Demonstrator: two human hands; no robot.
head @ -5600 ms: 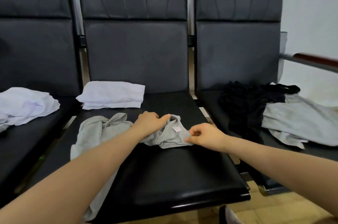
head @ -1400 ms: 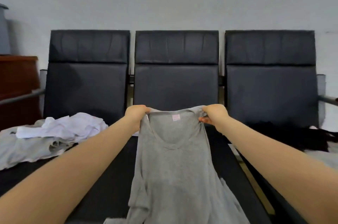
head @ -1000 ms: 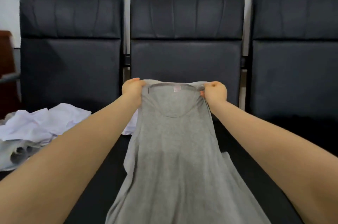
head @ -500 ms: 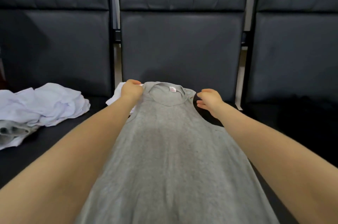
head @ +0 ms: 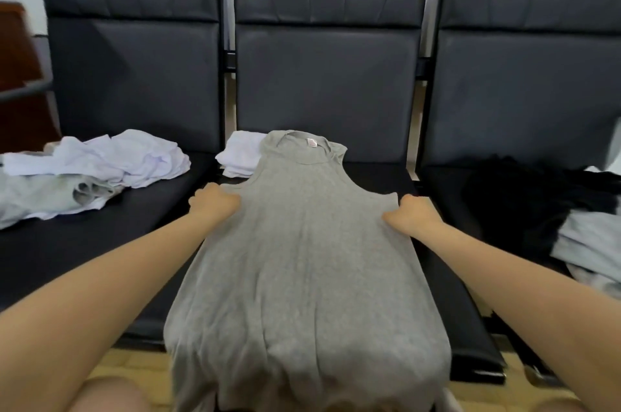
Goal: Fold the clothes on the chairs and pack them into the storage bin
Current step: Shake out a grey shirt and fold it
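A grey sleeveless top point(head: 302, 260) lies spread flat along the middle chair's seat point(head: 447, 294), neck toward the backrest, its hem hanging over the front edge. My left hand point(head: 215, 203) grips the top's left edge below the armhole. My right hand point(head: 408, 215) grips the right edge at the same height. The top's neck partly covers a folded white garment point(head: 240, 154) at the back of the seat. No storage bin is in view.
A loose heap of white and grey clothes point(head: 90, 169) lies on the left chair. Black clothes point(head: 524, 203) and a grey garment point(head: 591, 243) lie on the right chair. A wooden cabinet point(head: 16, 75) stands far left. Tiled floor shows below the seats.
I held the grey top up by its shoulders, then lowered it flat onto the middle seat. Both hands have since slid from the shoulders down to the side edges.
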